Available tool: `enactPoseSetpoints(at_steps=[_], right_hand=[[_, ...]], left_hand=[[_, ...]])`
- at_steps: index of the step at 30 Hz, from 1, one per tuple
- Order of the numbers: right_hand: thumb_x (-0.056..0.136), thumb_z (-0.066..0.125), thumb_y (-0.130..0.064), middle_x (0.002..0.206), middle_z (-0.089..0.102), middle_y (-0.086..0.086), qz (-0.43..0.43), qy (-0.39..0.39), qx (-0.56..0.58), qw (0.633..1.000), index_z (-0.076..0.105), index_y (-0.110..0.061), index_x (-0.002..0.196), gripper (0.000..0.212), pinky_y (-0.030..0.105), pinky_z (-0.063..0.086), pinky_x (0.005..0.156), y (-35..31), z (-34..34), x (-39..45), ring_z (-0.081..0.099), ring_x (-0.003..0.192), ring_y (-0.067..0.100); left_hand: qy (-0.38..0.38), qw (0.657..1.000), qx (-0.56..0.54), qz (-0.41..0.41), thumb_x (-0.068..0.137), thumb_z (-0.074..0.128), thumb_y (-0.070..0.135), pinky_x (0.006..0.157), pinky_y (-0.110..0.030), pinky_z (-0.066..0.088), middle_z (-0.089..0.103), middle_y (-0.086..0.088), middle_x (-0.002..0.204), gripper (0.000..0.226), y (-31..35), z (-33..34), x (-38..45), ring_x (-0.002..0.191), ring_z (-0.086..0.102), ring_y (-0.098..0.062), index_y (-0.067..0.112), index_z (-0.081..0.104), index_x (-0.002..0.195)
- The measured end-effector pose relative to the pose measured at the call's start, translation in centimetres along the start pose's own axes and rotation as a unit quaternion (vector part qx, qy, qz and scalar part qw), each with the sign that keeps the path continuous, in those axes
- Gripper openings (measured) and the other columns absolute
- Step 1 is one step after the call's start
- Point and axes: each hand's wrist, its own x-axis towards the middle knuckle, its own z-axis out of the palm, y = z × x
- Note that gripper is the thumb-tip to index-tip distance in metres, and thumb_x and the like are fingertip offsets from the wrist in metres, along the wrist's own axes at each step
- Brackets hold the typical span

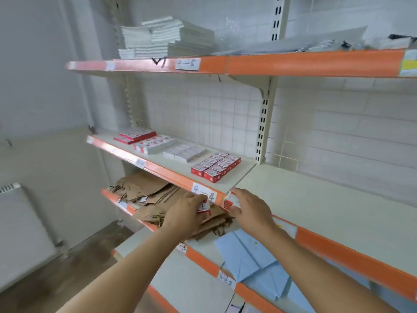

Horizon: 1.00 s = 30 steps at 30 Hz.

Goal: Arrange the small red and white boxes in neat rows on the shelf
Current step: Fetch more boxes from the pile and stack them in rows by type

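On the cream shelf (171, 164) with the orange edge labelled 4-4, several small red and white boxes (216, 167) stand in a tight two-row block. Further left lie a flat red pack (135, 136), a red-and-white pack (155, 143) and a white pack (184, 152). Just below the shelf's front edge, my left hand (184, 214) grips a small red and white box (203, 206). My right hand (249, 208) holds another such box (230, 201) right at the orange edge. Fingers hide much of both boxes.
Brown paper bags (153, 197) are piled on the shelf below, under my hands. Blue folded sheets (255, 258) lie on a lower shelf. White booklets (167, 39) are stacked on the top shelf. The right-hand shelf section (327, 199) stretches away bare. A radiator (20, 227) stands at the left wall.
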Motion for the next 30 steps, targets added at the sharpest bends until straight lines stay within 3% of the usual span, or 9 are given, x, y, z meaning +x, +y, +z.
enactPoseSetpoints(at_steps=[2,7,15,17,24,30], right_hand=[[0.093,0.053,-0.024,0.135,0.05,-0.002,-0.01,-0.002,0.015,1.0,0.038,-0.022,0.14,0.049,0.03,0.04,0.088,-2.8,1.7,1.1,0.051,0.118,0.022],[0.094,0.053,-0.026,0.14,0.046,0.0,-0.039,-0.026,0.039,0.998,0.037,-0.019,0.142,0.051,0.029,0.038,0.094,-8.9,5.4,3.7,0.046,0.124,0.022],[0.092,0.059,-0.028,0.143,0.046,0.0,-0.069,-0.053,0.082,0.993,0.035,-0.02,0.143,0.057,0.03,0.036,0.103,-15.1,10.3,9.2,0.044,0.13,0.019],[0.091,0.06,-0.028,0.14,0.049,0.0,-0.074,-0.055,0.081,0.992,0.036,-0.02,0.143,0.057,0.028,0.038,0.1,-15.9,11.3,11.1,0.047,0.127,0.019],[0.089,0.064,-0.025,0.132,0.056,0.002,-0.083,-0.041,0.104,0.99,0.042,-0.019,0.137,0.053,0.026,0.046,0.09,-17.5,14.1,19.6,0.057,0.114,0.018],[0.089,0.064,-0.028,0.129,0.058,-0.002,-0.077,-0.018,0.089,0.993,0.046,-0.021,0.132,0.048,0.018,0.039,0.076,-18.3,16.1,26.0,0.059,0.108,0.015]], left_hand=[[0.01,1.0,0.021,-0.016,0.088,0.059,0.033,0.06,-0.025,0.039,0.051,0.007,0.124,0.043,-3.2,-1.3,-0.9,0.107,0.055,-0.018,0.034,0.049,0.13],[0.016,0.998,0.015,-0.066,0.088,0.058,0.034,0.081,-0.039,0.051,0.053,0.003,0.118,0.043,-10.3,-3.6,-2.8,0.103,0.056,-0.02,0.031,0.048,0.13],[0.039,0.994,-0.011,-0.097,0.089,0.06,0.035,0.068,-0.027,0.048,0.051,0.009,0.114,0.041,-18.7,-5.0,-2.0,0.095,0.053,-0.012,0.032,0.05,0.128],[0.042,0.994,-0.014,-0.104,0.088,0.061,0.036,0.065,-0.023,0.041,0.051,0.009,0.111,0.042,-20.5,-5.1,-0.7,0.09,0.05,-0.01,0.032,0.05,0.129],[0.055,0.993,0.011,-0.108,0.088,0.061,0.036,0.069,-0.022,0.044,0.053,0.008,0.114,0.04,-25.9,-6.1,6.0,0.094,0.051,-0.01,0.033,0.051,0.126],[0.054,0.992,0.014,-0.11,0.089,0.06,0.037,0.079,-0.028,0.054,0.052,0.011,0.124,0.044,-29.4,-6.6,11.7,0.105,0.056,-0.011,0.036,0.049,0.131]])
